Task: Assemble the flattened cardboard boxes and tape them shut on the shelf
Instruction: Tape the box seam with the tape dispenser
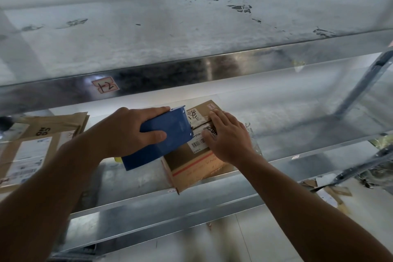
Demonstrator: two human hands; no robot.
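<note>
Cardboard box (pixel 191 158) under right fingers (pixel 220 119), perhaps against dispenser (pixel 165 134).

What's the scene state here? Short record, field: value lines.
left hand: grips blue tape dispenser, front end over the box top
right hand: fingers flat, pressing the top flaps
cardboard box: assembled, on metal shelf, near its front edge
flap seam: visible between dispenser and right hand; cannot tell if taped
flattened boxes: lying on the same shelf, to the left
upper shelf tag: handwritten marking on the shelf edge above
</note>
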